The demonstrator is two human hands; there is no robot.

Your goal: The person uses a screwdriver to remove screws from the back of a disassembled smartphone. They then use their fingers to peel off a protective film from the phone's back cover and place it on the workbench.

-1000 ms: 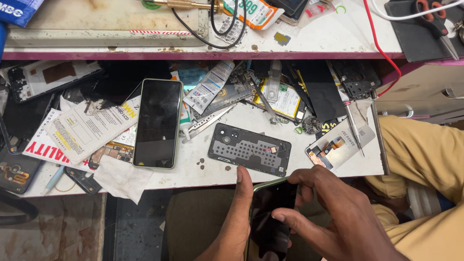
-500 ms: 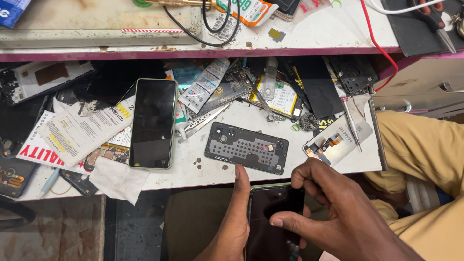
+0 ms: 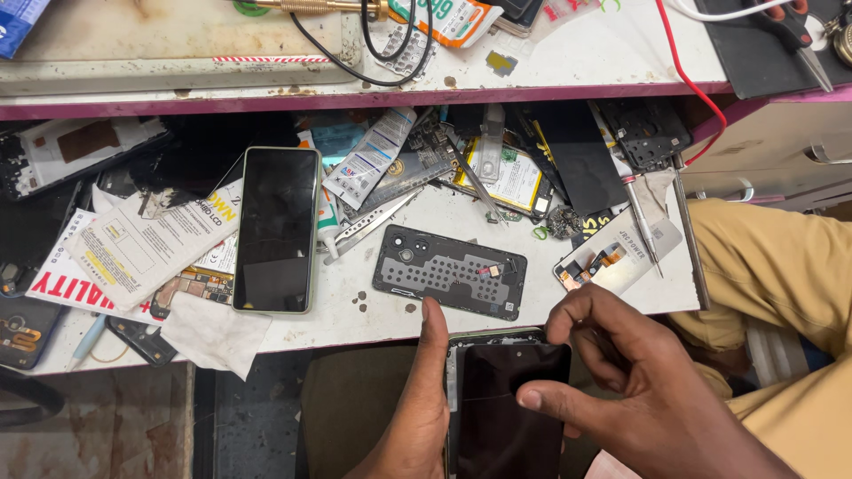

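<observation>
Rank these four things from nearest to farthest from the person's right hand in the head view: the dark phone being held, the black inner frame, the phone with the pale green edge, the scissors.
From the right hand:
1. Dark phone, under its fingers.
2. Black inner frame, on the bench just above.
3. Phone with the pale green edge, further left.
4. Scissors, top right shelf.

**Colours across the cluttered desk**

White desk point(image 3: 568, 328), stained and speckled, edged by a magenta strip point(image 3: 355, 99). Glossy black screen point(image 3: 508, 408) on the held phone. Another black screen in a pale green frame point(image 3: 275, 229). Dark grey phone frame point(image 3: 449, 271), dotted with small holes. White leaflet point(image 3: 133, 248) with yellow patches, above a red-and-white printed sheet point(image 3: 67, 288). Yellow-and-white battery point(image 3: 506, 173). Red wire point(image 3: 688, 75) and black cable point(image 3: 355, 66) over the upper shelf. Mustard-tan trousers point(image 3: 781, 275).
</observation>
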